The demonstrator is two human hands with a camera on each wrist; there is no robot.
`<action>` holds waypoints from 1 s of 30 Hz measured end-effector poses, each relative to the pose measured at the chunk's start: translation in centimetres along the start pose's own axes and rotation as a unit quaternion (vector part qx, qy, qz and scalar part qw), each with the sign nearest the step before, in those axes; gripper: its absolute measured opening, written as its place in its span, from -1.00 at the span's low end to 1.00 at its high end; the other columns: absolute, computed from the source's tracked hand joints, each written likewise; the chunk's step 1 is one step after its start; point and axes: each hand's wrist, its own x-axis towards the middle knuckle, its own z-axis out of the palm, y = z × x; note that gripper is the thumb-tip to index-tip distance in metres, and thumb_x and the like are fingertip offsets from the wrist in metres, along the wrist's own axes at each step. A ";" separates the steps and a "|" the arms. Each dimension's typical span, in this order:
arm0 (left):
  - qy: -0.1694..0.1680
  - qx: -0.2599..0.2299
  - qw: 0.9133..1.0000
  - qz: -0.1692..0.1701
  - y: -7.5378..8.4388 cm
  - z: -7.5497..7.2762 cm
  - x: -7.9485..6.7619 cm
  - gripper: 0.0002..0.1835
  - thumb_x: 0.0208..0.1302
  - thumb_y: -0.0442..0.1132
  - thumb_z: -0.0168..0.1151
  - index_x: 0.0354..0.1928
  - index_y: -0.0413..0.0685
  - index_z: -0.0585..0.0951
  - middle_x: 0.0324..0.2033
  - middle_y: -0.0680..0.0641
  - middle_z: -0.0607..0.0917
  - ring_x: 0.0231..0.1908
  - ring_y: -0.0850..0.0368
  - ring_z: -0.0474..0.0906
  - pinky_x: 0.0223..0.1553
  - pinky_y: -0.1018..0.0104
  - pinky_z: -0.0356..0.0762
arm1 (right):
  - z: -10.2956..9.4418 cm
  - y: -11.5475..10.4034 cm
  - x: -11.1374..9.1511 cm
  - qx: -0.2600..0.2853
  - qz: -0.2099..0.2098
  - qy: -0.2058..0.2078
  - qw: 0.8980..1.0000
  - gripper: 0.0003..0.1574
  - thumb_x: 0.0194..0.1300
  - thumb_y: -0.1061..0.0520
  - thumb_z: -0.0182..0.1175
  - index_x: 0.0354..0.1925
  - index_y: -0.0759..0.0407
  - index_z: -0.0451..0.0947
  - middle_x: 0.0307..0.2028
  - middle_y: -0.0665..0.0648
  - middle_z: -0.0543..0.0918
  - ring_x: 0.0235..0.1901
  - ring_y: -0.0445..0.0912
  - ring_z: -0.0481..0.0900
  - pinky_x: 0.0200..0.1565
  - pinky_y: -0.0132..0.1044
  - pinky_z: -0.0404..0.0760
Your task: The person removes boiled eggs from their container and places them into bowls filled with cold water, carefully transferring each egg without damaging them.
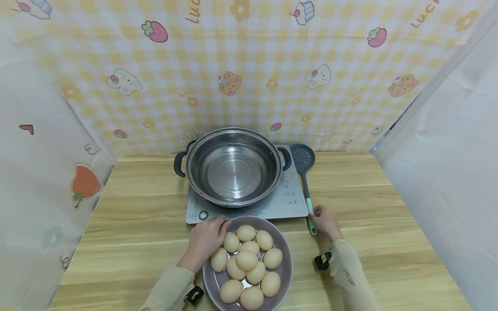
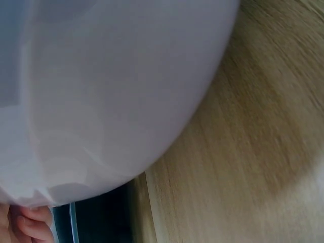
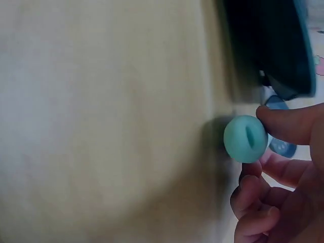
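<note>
A mauve bowl (image 1: 287, 263) of several light-brown eggs (image 1: 247, 260) stands at the front of the table. My left hand (image 1: 205, 240) grips its upper-left rim; in the left wrist view the bowl's pale outer wall (image 2: 126, 91) fills much of the picture and only some curled fingers (image 2: 36, 228) show. A dark grey skimmer (image 1: 303, 159) with a mint-green handle lies to the right of the cooktop. Thumb and fingers of my right hand (image 1: 326, 222) pinch that handle near its lower end. The right wrist view shows the handle's rounded tip (image 3: 245, 139) between them.
A steel pot (image 1: 233, 200) with black side handles sits on a flat silver induction cooktop (image 1: 289, 207), behind the bowl. A patterned yellow-checked cloth (image 1: 256, 56) hangs along the back, and white sheets (image 1: 447, 142) bound the sides of the wooden table (image 1: 140, 216).
</note>
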 end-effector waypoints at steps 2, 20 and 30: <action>0.002 0.001 1.000 -0.001 -0.1 0.1 0.1 -0.75 0.14 -0.12 0.21 -0.61 0.02 0.43 -0.74 0.02 0.52 -0.69 -0.01 0.49 -0.72 0.20 0.27 | 0.3 -0.1 0.1 -0.004 0.004 -0.004 1.000 -0.74 0.18 0.19 0.12 -0.23 0.38 0.41 -0.33 0.34 0.59 -0.42 -0.01 0.53 -0.41 -0.24 0.48; 0.002 0.007 1.000 -0.007 -0.5 0.1 0.2 -0.75 0.14 -0.12 0.21 -0.61 0.03 0.43 -0.73 0.02 0.53 -0.70 -0.02 0.48 -0.72 0.20 0.27 | 0.5 -0.1 0.4 -0.029 0.032 0.105 0.993 -0.66 0.31 0.14 -0.09 -0.11 0.42 0.32 -0.41 0.29 0.49 -0.55 -0.02 0.44 -0.59 -0.27 0.36; -0.035 -0.011 0.999 -0.035 -0.6 0.0 0.2 -0.78 0.18 -0.07 0.17 -0.57 0.07 0.47 -0.66 0.02 0.58 -0.63 -0.02 0.53 -0.67 0.19 0.31 | 0.5 0.7 -0.2 -0.050 -0.014 0.047 0.998 -0.64 0.25 0.02 0.07 -0.21 0.33 0.42 -0.33 0.30 0.61 -0.47 0.00 0.55 -0.46 -0.18 0.47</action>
